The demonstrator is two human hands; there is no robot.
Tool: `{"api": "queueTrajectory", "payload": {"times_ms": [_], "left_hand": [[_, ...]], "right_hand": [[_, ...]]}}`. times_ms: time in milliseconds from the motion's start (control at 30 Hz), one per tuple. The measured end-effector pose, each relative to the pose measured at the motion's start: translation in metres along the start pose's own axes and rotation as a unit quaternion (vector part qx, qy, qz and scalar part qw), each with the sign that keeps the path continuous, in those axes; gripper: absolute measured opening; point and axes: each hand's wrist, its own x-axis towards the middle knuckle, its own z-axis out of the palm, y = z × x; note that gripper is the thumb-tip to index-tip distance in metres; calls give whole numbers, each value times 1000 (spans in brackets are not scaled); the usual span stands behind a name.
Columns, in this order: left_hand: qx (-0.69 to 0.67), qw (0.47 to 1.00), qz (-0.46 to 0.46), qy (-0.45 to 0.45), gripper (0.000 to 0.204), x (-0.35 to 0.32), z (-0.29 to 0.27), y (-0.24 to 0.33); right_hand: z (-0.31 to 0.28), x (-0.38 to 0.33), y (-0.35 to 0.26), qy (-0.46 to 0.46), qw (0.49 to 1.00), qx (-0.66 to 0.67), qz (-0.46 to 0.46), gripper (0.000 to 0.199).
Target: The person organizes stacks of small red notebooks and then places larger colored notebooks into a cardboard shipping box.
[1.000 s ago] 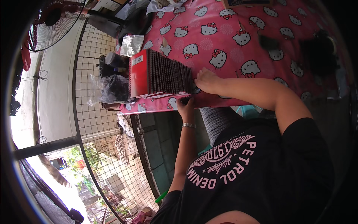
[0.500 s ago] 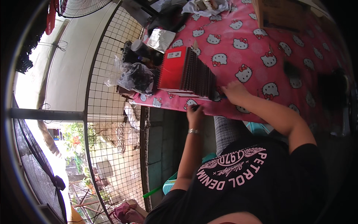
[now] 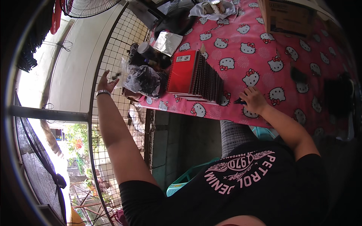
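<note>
Fingers of the left hand (image 3: pixel 106 83), head view: spread, out past the counter's (image 3: pixel 211 56) left edge, in front of the wire mesh (image 3: pixel 113 41). Small dark bit (image 3: pixel 115 76) sits by the thumb; can't tell if it's gripped.

Right hand (image 3: pixel 255 101), same view: fingers curled, pinching a small black piece (image 3: pixel 240 101) low over the counter near its front edge. Its long axis runs roughly left-right, free end toward the notebook stack (image 3: pixel 182 73).

Stack's between the hands, covers' long side running away from the person. Right hand's nearer: only bare counter in the gap. Left has the clear plastic bag (image 3: pixel 145 81) between it and the stack.
</note>
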Motion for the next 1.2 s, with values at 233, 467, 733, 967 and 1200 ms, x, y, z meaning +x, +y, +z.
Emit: {"api": "queueTrajectory", "payload": {"times_ms": [233, 467, 733, 967, 1200], "left_hand": [[282, 935, 215, 9, 62, -55, 29, -15], [361, 772, 427, -302, 38, -200, 153, -106], [452, 700, 442, -332, 39, -223, 171, -125], [433, 713, 433, -343, 36, -219, 170, -127], [457, 697, 441, -333, 37, -223, 167, -128]], "right_hand": [[-5, 8, -17, 11, 997, 58, 54, 47], [-84, 82, -73, 139, 916, 375, -16, 52], [-105, 110, -88, 149, 920, 354, -83, 50], [-105, 105, -92, 159, 926, 339, -60, 44], [-133, 109, -93, -226, 685, 675, 157, 28]]}}
